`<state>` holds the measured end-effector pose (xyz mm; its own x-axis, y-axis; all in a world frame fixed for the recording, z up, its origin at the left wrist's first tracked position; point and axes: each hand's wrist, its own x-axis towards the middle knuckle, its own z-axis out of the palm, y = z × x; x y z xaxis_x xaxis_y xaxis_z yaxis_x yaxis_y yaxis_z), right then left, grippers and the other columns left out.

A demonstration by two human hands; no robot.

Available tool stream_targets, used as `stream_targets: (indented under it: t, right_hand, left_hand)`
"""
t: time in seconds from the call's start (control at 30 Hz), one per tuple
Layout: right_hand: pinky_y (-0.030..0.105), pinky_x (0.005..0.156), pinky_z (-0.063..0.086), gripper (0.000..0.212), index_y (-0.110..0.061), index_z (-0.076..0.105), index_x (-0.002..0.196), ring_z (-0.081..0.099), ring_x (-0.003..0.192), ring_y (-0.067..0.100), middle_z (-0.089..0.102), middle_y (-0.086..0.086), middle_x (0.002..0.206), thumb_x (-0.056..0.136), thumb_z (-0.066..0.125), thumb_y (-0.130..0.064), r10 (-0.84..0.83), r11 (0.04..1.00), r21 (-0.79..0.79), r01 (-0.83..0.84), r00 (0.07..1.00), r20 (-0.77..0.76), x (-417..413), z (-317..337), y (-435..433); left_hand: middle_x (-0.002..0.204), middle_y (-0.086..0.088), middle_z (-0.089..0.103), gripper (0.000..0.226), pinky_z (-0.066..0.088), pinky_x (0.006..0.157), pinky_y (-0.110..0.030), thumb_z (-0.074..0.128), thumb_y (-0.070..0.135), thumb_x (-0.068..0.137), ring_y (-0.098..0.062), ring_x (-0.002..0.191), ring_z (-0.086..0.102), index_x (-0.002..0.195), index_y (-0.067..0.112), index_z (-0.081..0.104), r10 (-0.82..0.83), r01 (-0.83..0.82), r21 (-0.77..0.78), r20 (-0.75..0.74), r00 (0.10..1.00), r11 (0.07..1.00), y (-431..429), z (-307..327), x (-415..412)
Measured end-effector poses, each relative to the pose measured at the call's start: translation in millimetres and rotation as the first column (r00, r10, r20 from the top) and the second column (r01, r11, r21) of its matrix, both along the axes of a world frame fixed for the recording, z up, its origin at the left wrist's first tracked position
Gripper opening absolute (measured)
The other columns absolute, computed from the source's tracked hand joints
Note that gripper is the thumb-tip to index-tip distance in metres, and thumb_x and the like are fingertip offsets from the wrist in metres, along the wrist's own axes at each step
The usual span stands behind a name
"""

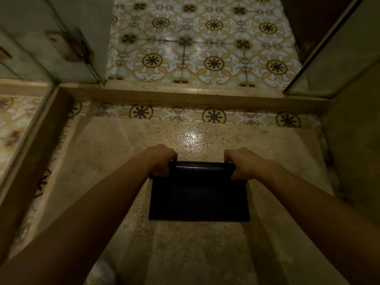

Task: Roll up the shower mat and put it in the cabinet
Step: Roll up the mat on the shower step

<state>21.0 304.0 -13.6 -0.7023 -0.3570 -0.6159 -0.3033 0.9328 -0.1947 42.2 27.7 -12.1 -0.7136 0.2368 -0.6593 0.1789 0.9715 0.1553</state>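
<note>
A black shower mat (199,199) lies on the speckled stone shower floor (115,161), in the middle of the head view. Its far edge is curled into a short roll, while the near part still lies flat. My left hand (160,161) grips the left end of that roll. My right hand (244,164) grips the right end. Both sets of fingers are wrapped over the rolled edge. No cabinet is in view.
A raised stone threshold (185,95) crosses the view beyond the mat, with patterned floor tiles (205,42) behind it. A glass panel with a metal hinge (67,46) stands at the left, and another glass door (329,64) at the right.
</note>
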Motion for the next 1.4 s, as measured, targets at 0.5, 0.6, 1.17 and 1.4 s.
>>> stream_targets:
  t: [0.5,0.6,1.17,1.4]
  right_hand:
    - [0.035,0.07,0.054,0.036,-0.018,0.066,0.107,0.06,0.093,0.025,0.064,0.006,0.102,0.072,0.074,-0.024,0.15,0.988,0.072,-0.139,0.97,-0.193,-17,5,-5]
    - [0.036,0.071,0.048,0.037,-0.015,0.063,0.109,0.052,0.103,0.03,0.06,0.009,0.106,0.073,0.072,-0.019,0.15,0.988,0.08,-0.132,0.937,-0.315,-27,4,-5]
    - [0.032,0.063,0.04,0.021,-0.008,0.061,0.099,0.058,0.092,0.032,0.062,0.016,0.095,0.079,0.067,-0.01,0.183,0.982,0.108,-0.155,0.923,-0.34,-34,2,-12]
    - [0.03,0.065,0.04,0.034,-0.011,0.06,0.107,0.061,0.092,0.03,0.064,0.013,0.1,0.075,0.071,-0.015,0.182,0.983,0.07,-0.17,0.954,-0.237,-31,10,-3]
  left_hand:
    - [0.096,-0.004,0.058,0.036,0.047,0.061,-0.03,0.072,0.032,0.072,-0.021,0.088,0.056,0.107,0.028,0.062,-0.086,0.074,-0.049,-0.347,0.934,0.996,-4,-10,-10]
    - [0.092,0.0,0.065,0.032,0.046,0.06,-0.031,0.069,0.025,0.072,-0.022,0.096,0.052,0.103,0.022,0.061,-0.083,0.082,-0.02,-0.465,0.881,0.996,-4,-14,-11]
    - [0.091,-0.007,0.065,0.027,0.05,0.067,-0.032,0.073,0.016,0.072,-0.027,0.086,0.062,0.094,0.017,0.058,0.057,-0.025,0.1,-0.329,0.943,0.995,-2,-4,-19]
    - [0.094,-0.005,0.066,0.027,0.058,0.067,-0.036,0.078,0.015,0.069,-0.022,0.081,0.063,0.091,0.019,0.062,0.08,-0.07,0.063,-0.162,0.983,0.996,-2,9,-25]
